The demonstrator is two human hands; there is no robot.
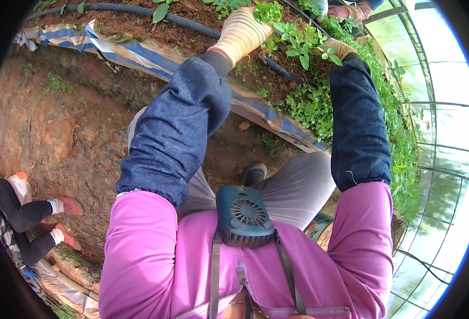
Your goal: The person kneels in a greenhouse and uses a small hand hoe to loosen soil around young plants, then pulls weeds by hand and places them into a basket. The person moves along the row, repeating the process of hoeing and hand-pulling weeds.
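My left hand (244, 34), in a striped cream knit glove, is over the red soil bed at the top of the view. A small bunch of green leaves (268, 12) sticks out of its curled fingers. My right hand (340, 48), gloved alike, is farther right among low plants. A leafy stem (304, 44) stands between the two hands and covers the right fingers, so their grip is hidden. Dense small-leaved greenery (308, 107) grows below the right hand, beside the blue denim sleeve cover (358, 119).
A black irrigation hose (158, 16) runs along the bed. Blue-and-white striped sheeting (138, 52) edges it. Another person's gloved hand (348, 11) is at top right. Someone with red shoes (70, 206) is at lower left. A portable fan (244, 215) hangs on my chest.
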